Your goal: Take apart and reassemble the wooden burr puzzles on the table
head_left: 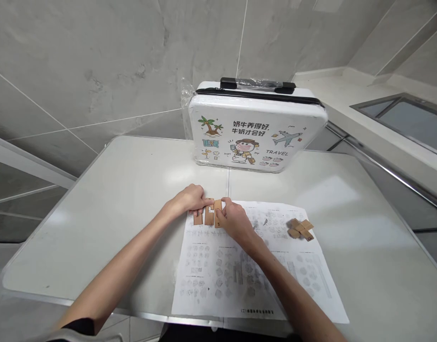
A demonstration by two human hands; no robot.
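Three small wooden puzzle blocks (208, 213) lie side by side on a printed instruction sheet (250, 270). My left hand (190, 198) rests on their left end, fingers curled and pressed on the leftmost piece. My right hand (234, 219) pinches the rightmost block from the right side. An assembled wooden cross-shaped cluster (301, 229) sits apart on the sheet, to the right of my right hand.
The white table (115, 199) has a seam down its middle. A white cartoon-printed suitcase-shaped case (255, 126) stands at the back centre. Grey tiled wall lies behind, and a ledge with a metal rail runs along the right.
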